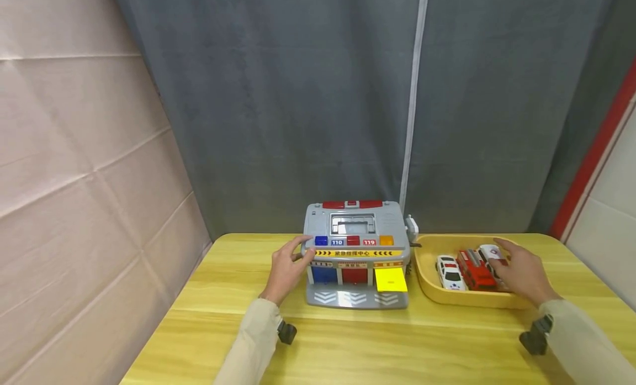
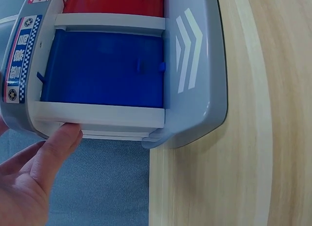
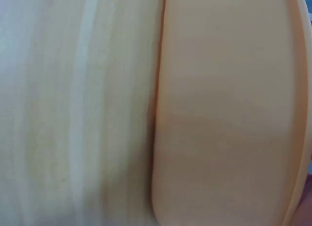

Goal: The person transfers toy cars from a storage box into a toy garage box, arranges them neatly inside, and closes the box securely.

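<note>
A grey toy emergency station [image 1: 318, 225] stands on the table, with blue, red and yellow doors along its front. The yellow door [image 1: 391, 280] is swung up and outward, while the blue door [image 2: 102, 67] and red door [image 1: 355, 275] hang down. My left hand [image 1: 288, 266] rests at the station's left front corner, a fingertip touching the white side post in the left wrist view. Over the yellow tray, my right hand [image 1: 526, 272] has thumb and fingers spread about a white toy car [image 1: 489, 252]; I cannot tell whether they grip it.
The yellow tray [image 1: 429, 283] sits right of the station, its outer wall filling much of the right wrist view. A red toy fire truck [image 1: 477, 273] and a white toy police car [image 1: 450, 273] lie in it. Behind the wooden table [image 1: 348, 341] hangs a grey curtain [image 1: 298, 125].
</note>
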Available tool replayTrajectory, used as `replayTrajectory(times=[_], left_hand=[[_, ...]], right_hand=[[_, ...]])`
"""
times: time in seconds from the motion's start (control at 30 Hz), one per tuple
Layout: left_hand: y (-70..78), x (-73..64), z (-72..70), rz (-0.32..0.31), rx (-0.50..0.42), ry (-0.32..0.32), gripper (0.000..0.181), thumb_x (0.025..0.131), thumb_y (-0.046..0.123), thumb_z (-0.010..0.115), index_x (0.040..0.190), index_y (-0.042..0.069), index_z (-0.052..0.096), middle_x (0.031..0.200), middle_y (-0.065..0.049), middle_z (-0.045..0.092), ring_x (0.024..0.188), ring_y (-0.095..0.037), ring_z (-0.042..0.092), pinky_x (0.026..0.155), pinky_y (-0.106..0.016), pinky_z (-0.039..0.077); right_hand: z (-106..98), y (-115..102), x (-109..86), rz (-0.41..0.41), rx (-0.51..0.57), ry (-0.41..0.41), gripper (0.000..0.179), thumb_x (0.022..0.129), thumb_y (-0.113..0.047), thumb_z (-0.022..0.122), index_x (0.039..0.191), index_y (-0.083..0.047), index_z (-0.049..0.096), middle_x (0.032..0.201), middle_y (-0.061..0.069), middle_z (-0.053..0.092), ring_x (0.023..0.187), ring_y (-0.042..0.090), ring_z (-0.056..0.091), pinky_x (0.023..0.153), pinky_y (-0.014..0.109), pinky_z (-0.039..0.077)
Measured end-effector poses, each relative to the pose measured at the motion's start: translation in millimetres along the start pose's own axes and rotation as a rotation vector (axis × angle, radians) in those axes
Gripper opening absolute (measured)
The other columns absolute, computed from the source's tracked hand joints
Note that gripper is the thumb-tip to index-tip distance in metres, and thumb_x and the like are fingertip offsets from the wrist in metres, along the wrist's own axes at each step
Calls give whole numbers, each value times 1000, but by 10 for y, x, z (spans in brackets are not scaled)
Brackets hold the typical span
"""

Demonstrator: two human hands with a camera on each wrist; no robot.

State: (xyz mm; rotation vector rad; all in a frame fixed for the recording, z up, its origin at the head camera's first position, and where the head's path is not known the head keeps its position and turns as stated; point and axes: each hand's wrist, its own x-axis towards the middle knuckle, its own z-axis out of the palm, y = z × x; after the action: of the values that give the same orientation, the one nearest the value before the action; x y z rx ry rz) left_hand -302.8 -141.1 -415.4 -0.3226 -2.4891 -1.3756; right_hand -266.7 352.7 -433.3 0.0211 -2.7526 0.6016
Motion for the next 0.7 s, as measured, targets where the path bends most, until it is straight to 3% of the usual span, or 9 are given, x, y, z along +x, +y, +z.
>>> replayTrajectory(times=[0.13,0.23,0.33,0.4,0.7], left_hand=[[3,10,-2,14,-18,5,33,96,35,67,128,24,66,146,-12,58,109,-41,71,88,-42,62],[-1,16,3,15,-21,4,33,96,35,67,127,25,66,145,-11,58,109,-41,71,87,-42,62],[1,18,12,25,-16,4,32,96,34,67,127,25,67,145,-11,59,109,-42,71,86,-41,62],[9,17,17,22,-19,1,33,96,35,67,127,25,67,145,-10,59,109,-41,71,87,-42,62],[33,27,23,17,-15,0,34,96,36,66,128,24,66,146,-10,58,111,-40,70,89,-42,61]], right_hand=[[-7,31,40,-16,-16,-24,58,90,-16,64,134,17,46,78,30,63,58,23,44,63,42,45],[-18,59,77,8,-9,-75,62,91,-17,65,136,19,42,114,44,59,74,40,58,73,58,53],[-25,95,110,36,0,-136,67,90,-17,65,138,20,37,120,46,55,97,53,59,86,69,48],[-31,113,126,43,3,-168,70,90,-17,65,139,21,35,124,46,52,103,57,56,90,71,46],[-13,199,175,26,-23,-209,73,89,-19,66,138,24,33,126,48,47,108,61,52,93,72,43]])
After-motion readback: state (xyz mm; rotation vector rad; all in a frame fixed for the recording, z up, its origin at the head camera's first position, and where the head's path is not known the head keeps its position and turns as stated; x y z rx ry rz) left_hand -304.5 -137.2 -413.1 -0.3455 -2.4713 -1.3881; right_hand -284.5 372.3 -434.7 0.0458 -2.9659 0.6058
